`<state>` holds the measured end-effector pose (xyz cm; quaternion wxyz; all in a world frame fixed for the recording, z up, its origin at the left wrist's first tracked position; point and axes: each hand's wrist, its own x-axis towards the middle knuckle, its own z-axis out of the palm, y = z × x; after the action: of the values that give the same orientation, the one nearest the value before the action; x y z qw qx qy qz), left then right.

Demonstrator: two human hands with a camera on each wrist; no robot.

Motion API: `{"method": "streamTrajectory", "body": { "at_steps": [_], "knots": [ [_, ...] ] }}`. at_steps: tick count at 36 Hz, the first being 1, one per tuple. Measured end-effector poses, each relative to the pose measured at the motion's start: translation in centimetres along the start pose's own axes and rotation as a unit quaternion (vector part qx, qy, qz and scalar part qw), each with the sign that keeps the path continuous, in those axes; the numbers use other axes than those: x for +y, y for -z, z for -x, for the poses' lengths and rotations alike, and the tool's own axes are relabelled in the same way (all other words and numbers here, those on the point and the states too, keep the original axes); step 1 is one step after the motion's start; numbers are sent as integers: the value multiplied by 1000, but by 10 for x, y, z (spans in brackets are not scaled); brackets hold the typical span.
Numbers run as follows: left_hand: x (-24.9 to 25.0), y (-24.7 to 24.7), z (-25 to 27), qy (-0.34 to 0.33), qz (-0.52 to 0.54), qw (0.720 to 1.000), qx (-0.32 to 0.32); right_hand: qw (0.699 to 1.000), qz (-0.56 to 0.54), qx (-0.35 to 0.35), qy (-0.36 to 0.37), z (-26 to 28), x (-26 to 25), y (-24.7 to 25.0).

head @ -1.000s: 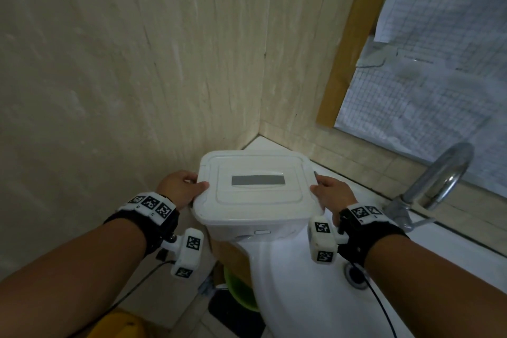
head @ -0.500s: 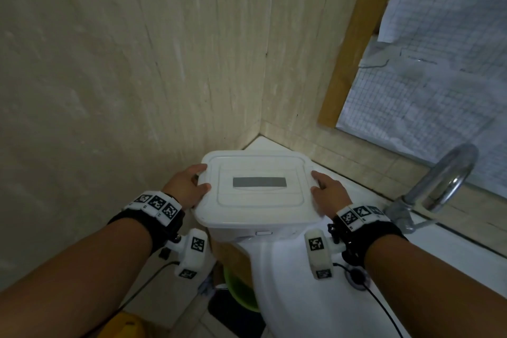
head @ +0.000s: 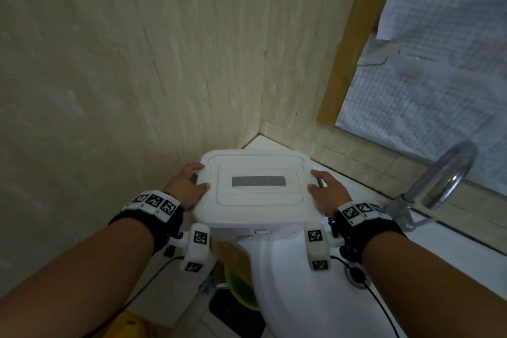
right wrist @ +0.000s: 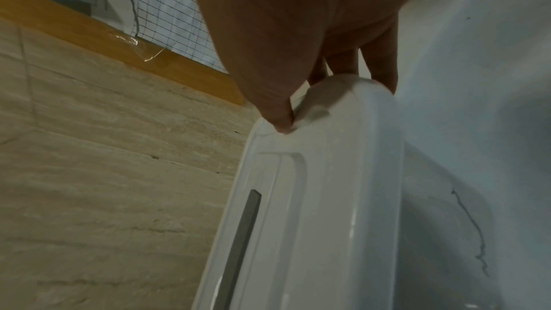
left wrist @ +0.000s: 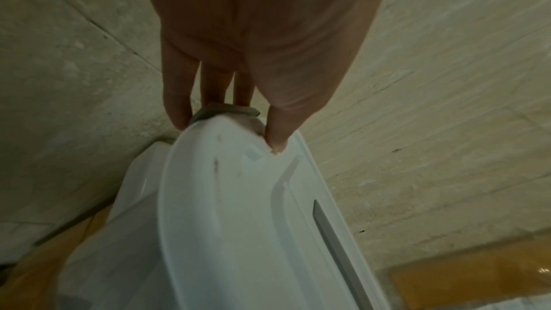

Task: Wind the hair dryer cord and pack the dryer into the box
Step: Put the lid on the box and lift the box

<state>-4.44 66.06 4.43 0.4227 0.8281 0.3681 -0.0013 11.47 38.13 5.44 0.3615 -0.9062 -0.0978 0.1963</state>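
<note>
A white plastic box (head: 258, 200) with its lid on stands at the sink's far left corner, against the tiled walls. A grey strip runs across the lid's middle. My left hand (head: 189, 186) holds the box's left edge. In the left wrist view the thumb (left wrist: 277, 140) lies on the lid (left wrist: 238, 220) and the fingers curl under the rim at a grey latch (left wrist: 223, 110). My right hand (head: 326, 189) holds the right edge the same way, thumb (right wrist: 280, 121) on the lid (right wrist: 322, 197). Neither the hair dryer nor its cord is in view.
A chrome tap (head: 439, 178) arches at the right, over the white sink (head: 301, 296) and its drain (head: 356, 273). A wood-framed window (head: 345, 49) is behind it. Below the sink sit a green bucket (head: 241, 288) and something yellow (head: 123, 326).
Both hands have slid forward along the box's sides, and their thumbs now lie on the lid's rim. The box has stayed in the corner.
</note>
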Motion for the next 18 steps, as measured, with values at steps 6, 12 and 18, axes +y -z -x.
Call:
{"method": "streamTrajectory", "body": {
  "at_steps": [6,12,18],
  "knots": [
    [2,1,2,-1,4,1000,21,1000,-12,-5,7,2,2,-1],
    [5,2,5,-13,1,999,51,1000,2,-15,0,4,0,1],
    [6,2,6,-25,4,998,57,1000,13,-18,1,5,-3,4]
  ]
}}
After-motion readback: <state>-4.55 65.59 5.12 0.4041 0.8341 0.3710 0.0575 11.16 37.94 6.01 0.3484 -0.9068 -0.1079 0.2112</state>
